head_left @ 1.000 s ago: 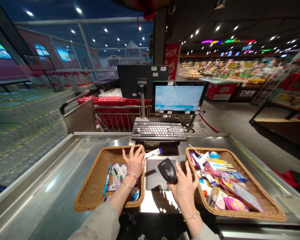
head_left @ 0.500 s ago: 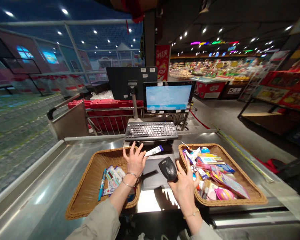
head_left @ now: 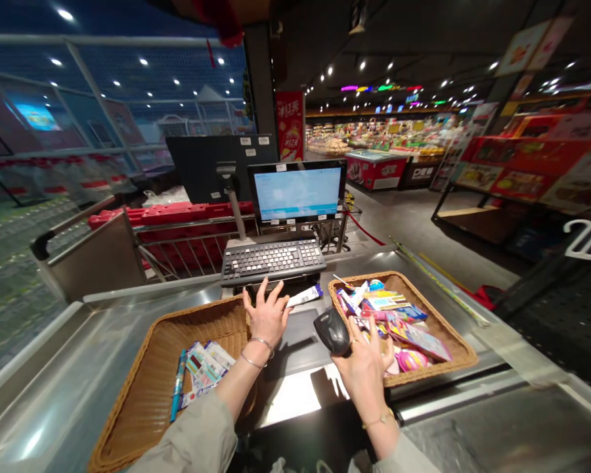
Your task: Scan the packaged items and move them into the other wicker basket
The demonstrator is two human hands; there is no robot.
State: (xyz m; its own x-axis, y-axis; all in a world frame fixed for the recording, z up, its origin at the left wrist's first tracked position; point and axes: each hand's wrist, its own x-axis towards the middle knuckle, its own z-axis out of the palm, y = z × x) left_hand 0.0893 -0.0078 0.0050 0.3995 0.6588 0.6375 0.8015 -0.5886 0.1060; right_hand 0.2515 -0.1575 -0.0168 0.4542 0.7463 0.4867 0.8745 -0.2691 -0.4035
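Your left fingers [head_left: 262, 295] are fanned wide, just below the centre of the frame. Only the thumb and forefinger close, pinching one end of a small white tube [head_left: 304, 296]. The tube juts to the right, its blue-tipped end over the dark pad [head_left: 295, 338] and just under the keyboard [head_left: 270, 259].

Your left hand [head_left: 266, 322] hovers at the inner rim of the left wicker basket [head_left: 142, 368] in the lower left. That basket holds a blue pen [head_left: 177, 394] and a few flat packets [head_left: 204, 364].

Your right hand [head_left: 362, 371], lower centre, grips a black barcode scanner [head_left: 331, 330] between thumb and forefinger. Its other fingers [head_left: 374, 338] are splayed loosely toward the right wicker basket [head_left: 443, 332]. The scanner's head tilts up and left toward the tube, near it but not touching.

The right basket, right of centre, is heaped with bright packets, and your right hand is just beside its near rim. A lit monitor [head_left: 298, 194] stands above the keyboard, and both baskets rest on the steel counter [head_left: 69, 394].
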